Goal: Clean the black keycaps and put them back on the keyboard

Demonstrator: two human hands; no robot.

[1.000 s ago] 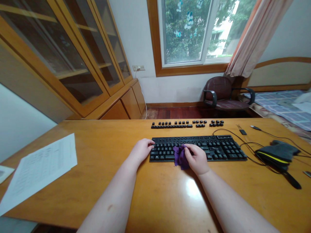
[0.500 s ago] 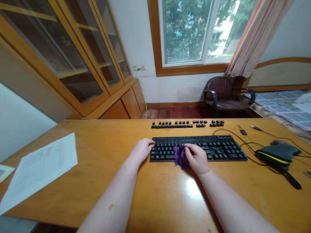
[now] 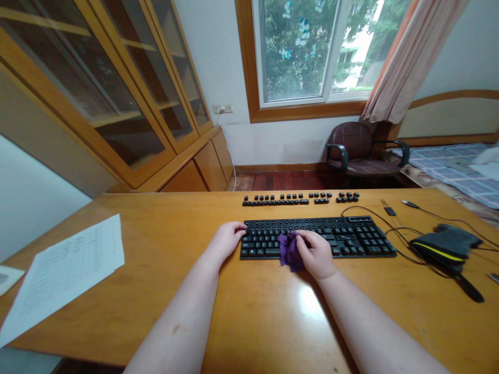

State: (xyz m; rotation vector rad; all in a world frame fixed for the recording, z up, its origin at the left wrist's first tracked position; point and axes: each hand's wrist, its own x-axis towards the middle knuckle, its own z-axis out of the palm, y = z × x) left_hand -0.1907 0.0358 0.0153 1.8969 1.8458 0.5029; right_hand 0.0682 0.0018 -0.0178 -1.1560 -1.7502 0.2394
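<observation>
A black keyboard lies flat on the wooden desk, with bare gaps in its upper rows. My left hand grips its left end, fingers bent over the edge. Pinched in my right hand is a crumpled purple cloth, pressed against the keys right of the space bar's left part. The cloth and hand cover some of the lower middle keys. Behind the keyboard, loose black keycaps stand lined up in two rows.
Printed paper sheets lie at the desk's left. On the right are a dark grey and yellow handheld tool, a cable with a USB plug, and a small black piece with wires. A chair stands beyond the desk.
Both hands keep their places on the keyboard and the cloth. The view has shifted very slightly; nothing else has visibly moved.
</observation>
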